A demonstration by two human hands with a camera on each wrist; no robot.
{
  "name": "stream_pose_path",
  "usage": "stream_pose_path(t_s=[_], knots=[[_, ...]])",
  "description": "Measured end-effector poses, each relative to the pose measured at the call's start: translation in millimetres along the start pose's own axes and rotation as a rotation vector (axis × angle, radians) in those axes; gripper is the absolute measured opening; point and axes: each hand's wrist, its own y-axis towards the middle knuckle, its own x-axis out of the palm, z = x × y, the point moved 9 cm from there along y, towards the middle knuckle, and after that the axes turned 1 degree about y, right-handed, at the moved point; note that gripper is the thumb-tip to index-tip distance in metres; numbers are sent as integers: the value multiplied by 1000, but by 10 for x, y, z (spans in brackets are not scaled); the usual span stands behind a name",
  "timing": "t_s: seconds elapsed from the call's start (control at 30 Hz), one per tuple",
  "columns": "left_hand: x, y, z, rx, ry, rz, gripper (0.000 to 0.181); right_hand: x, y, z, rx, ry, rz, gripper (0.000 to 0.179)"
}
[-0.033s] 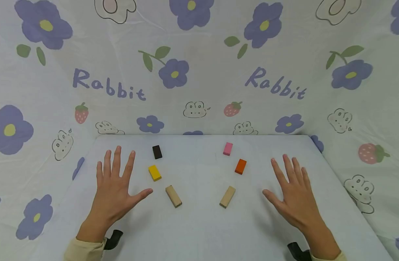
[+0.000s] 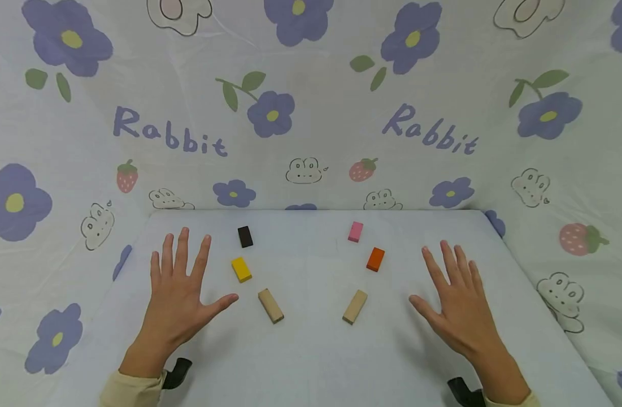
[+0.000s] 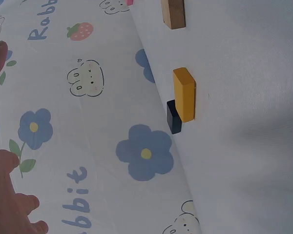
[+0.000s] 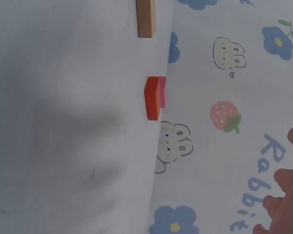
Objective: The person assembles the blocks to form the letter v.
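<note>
My left hand (image 2: 175, 299) hovers above the left part of the table with fingers spread, holding nothing. Nearest to its thumb lie a yellow block (image 2: 242, 269) and a plain wooden block (image 2: 271, 306); a black block (image 2: 245, 237) lies farther back. Over the right part, my right hand (image 2: 460, 311) is likewise spread and holds nothing. Inward from it are an orange block (image 2: 375, 259), a second plain wooden block (image 2: 355, 307) and, toward the back, a pink block (image 2: 355, 232). The left wrist view shows the yellow block (image 3: 184, 95) partly covering the black one.
All the blocks lie apart on a white table (image 2: 311, 362). Its back edge meets a hanging cloth (image 2: 331, 124) printed with flowers, rabbits and strawberries, which also runs down both sides. A black strap piece (image 2: 177, 373) sticks out by the left wrist.
</note>
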Motion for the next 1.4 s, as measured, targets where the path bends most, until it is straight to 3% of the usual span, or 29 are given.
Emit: stream_pose_path(t_s=[0.27, 0.47, 0.63, 0.9, 1.4], knots=[[31, -9, 30, 39, -46, 28, 122, 7, -12, 2, 36, 148, 18, 94], [74, -29, -7, 38, -131, 33, 124, 136, -5, 11, 121, 286, -55, 101], [143, -22, 8, 5, -232, -8, 123, 247, 10, -7, 200, 324, -111, 104], [313, -16, 115, -13, -307, -59, 121, 365, -9, -37, 259, 363, -159, 107], [593, -90, 220, -72, -357, -209, 120, 581, 30, -106, 277, 447, -144, 103]])
